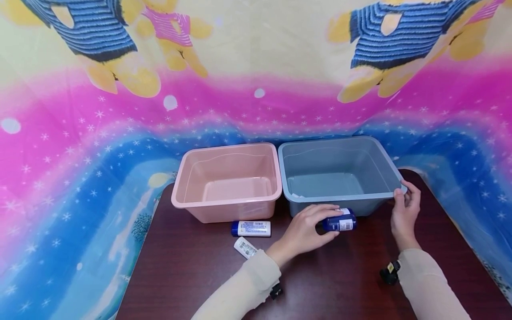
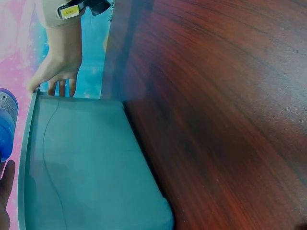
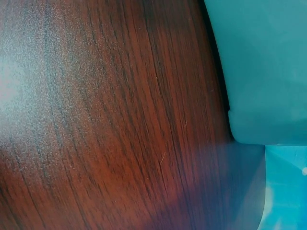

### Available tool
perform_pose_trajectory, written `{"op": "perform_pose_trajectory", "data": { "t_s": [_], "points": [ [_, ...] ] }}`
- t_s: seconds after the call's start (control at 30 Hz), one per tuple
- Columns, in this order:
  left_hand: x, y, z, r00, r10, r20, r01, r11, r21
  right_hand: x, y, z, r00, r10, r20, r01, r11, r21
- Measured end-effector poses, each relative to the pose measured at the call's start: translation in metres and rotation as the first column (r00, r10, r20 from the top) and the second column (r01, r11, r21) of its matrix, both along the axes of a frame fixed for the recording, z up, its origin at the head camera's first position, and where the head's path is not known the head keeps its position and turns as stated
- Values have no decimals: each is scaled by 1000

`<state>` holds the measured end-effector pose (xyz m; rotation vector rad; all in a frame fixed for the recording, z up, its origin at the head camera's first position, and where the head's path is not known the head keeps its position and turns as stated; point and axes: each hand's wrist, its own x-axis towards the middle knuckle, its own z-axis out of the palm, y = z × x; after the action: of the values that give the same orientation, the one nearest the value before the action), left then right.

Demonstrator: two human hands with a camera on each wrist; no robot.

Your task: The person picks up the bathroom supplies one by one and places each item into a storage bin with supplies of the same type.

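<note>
My left hand (image 1: 308, 226) grips a dark blue bottle (image 1: 340, 223) with white labels, tilted sideways in front of the blue-grey bin (image 1: 336, 202). The left wrist view catches part of that bottle (image 2: 6, 123) at its left edge, beside the bin's rim. At the bin's front right corner, my right hand (image 1: 406, 215) holds the rim between thumb and fingers. That same right hand (image 2: 62, 64) shows at the top of the left wrist view. In the right wrist view only the bin's outer wall (image 3: 268, 72) and the tabletop appear; the hand is out of sight.
A pink bin (image 1: 228, 211) stands left of the blue-grey one. Before it lie a white bottle with a blue cap (image 1: 254, 229) and a small white container (image 1: 245, 247), partly behind my left sleeve. A printed cloth (image 1: 256, 106) hangs behind the dark wooden table (image 1: 176, 271).
</note>
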<state>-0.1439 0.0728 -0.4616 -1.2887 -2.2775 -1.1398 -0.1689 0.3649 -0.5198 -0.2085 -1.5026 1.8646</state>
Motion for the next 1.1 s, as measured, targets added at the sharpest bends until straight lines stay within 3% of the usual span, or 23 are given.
{"op": "perform_pose_trajectory", "data": {
  "t_s": [1.1],
  "points": [
    [-9, -11, 17, 1000, 26, 2, -26, 999, 30, 2, -3, 5, 1000, 9, -9, -10, 1000, -29]
  ]
}}
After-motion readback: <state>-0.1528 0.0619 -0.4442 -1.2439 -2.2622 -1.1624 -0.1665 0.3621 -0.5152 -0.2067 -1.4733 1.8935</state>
